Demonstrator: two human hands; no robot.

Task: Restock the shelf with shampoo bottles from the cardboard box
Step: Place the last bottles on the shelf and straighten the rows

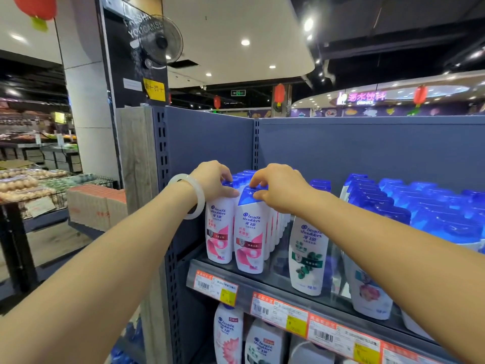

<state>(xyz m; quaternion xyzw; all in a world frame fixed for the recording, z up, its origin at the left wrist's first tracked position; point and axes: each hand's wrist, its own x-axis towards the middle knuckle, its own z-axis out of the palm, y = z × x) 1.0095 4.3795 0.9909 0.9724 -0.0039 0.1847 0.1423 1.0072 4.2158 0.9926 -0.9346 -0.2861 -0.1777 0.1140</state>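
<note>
Fingers of the left hand [215,181] curl down over the blue cap of the leftmost pink-label shampoo bottle [220,228], thumb against its right side; a pale bangle [189,196] rings that wrist. Just right of those fingers, the right hand [278,187] pinches the blue cap of the second pink-label bottle [248,237], which stands touching the first at the front of the shelf [283,281]. Behind both caps more blue-capped bottles run back in rows. Right of the right hand's fingers and lower stands a green-label bottle [307,254], then a dense block of blue caps. Below the fingers, price tags [279,310] line the shelf edge.
</note>
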